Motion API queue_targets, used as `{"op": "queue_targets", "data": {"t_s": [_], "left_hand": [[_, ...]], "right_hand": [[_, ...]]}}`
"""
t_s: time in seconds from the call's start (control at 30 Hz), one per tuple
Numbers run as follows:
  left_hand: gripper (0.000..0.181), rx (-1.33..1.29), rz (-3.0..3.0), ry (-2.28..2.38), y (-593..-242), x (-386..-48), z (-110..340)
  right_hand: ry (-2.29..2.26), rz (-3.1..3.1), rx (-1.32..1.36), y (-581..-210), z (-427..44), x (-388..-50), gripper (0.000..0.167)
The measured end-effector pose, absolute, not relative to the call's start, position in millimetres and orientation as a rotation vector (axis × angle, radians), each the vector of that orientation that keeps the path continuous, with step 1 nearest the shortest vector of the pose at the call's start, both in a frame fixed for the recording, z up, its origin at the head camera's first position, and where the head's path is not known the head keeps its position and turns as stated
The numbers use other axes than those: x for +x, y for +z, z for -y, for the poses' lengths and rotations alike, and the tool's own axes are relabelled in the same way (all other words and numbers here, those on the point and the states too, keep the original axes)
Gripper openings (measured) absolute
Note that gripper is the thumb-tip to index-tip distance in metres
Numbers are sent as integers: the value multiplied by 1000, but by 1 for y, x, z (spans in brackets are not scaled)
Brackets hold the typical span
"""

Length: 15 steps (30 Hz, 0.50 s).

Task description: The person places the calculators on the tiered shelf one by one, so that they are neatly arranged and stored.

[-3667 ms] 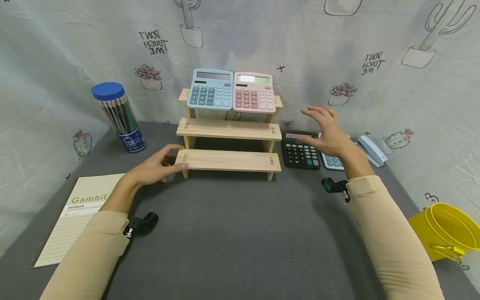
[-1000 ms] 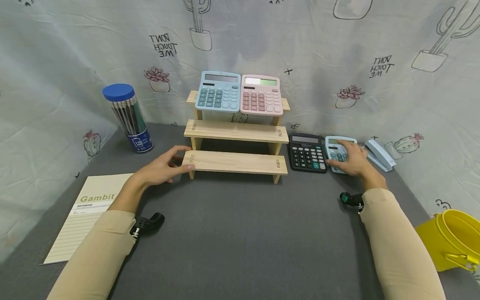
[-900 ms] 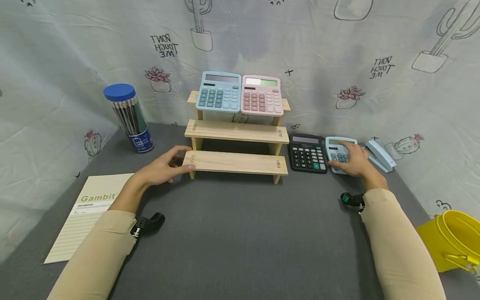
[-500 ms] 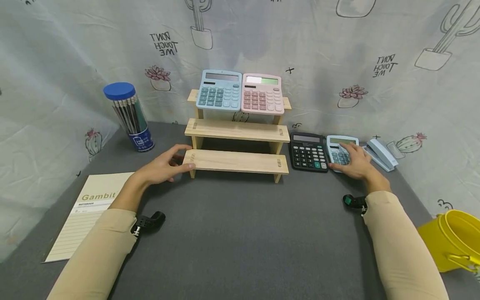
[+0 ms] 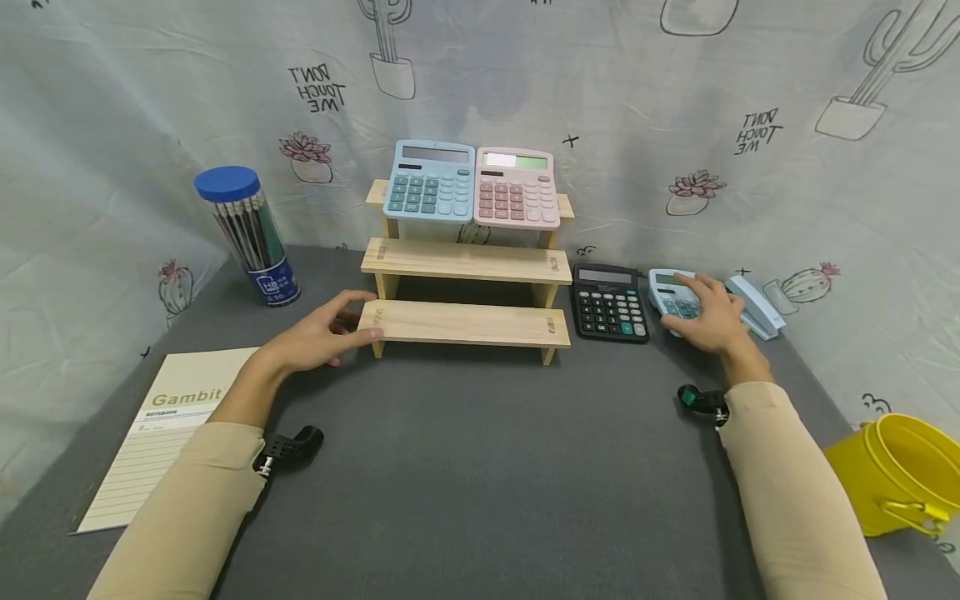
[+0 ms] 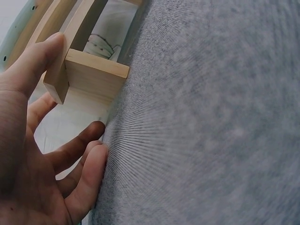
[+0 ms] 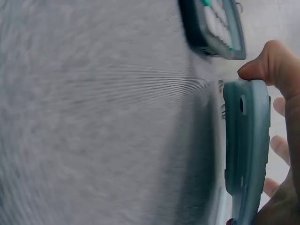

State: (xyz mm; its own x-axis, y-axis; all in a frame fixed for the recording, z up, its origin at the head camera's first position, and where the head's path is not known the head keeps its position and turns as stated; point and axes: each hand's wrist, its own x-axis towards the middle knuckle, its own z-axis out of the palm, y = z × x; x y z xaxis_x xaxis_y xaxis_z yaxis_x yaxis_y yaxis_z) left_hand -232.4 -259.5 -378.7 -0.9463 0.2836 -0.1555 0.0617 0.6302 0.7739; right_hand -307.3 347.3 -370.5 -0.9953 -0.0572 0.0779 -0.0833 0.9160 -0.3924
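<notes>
A three-tier wooden stand [image 5: 465, 323] stands at the table's back, a light blue calculator [image 5: 430, 179] and a pink calculator [image 5: 516, 190] propped side by side on its top tier. My left hand [image 5: 318, 335] pinches the left end of its bottom plank [image 6: 56, 77], thumb on one face and index finger on the other; the remaining fingers are loosely bent. Another light blue calculator [image 5: 663, 292] is gripped in my right hand [image 5: 711, 319], thumb on its near left edge. In the right wrist view this calculator [image 7: 248, 145] is raised off the table, its shadow below. The hand covers part of its keys.
A black calculator [image 5: 609, 304] lies between stand and right hand. Behind that hand is a light blue stapler-like object [image 5: 756, 307]. A yellow bucket [image 5: 862, 479] stands right. Left are a blue-lidded pencil tub [image 5: 247, 237] and a notebook [image 5: 168, 417] under the left forearm. A printed curtain [image 5: 600, 75] hangs behind.
My right hand came down from above the black calculator onto the light blue one, then tilted and lifted it in the last half second. The left hand keeps its hold on the stand.
</notes>
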Motion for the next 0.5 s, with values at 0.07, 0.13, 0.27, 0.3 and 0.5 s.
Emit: {"op": "queue_targets", "data": {"t_s": [0.07, 0.13, 0.27, 0.3, 0.5], "left_hand": [[75, 286, -2588, 1213, -378, -232, 260], [75, 292, -2586, 1211, -377, -232, 259], [76, 295, -2583, 1214, -376, -232, 258], [76, 296, -2584, 1214, -376, -232, 258], [75, 297, -2585, 1223, -377, -231, 259]], "right_hand": [[627, 2989, 100, -365, -346, -304, 80], [632, 2978, 103, -359, -344, -301, 80], [659, 2951, 115, -351, -343, -296, 80], [669, 2940, 126, -350, -342, -294, 80], [708, 2888, 188, -344, -336, -284, 78]]}}
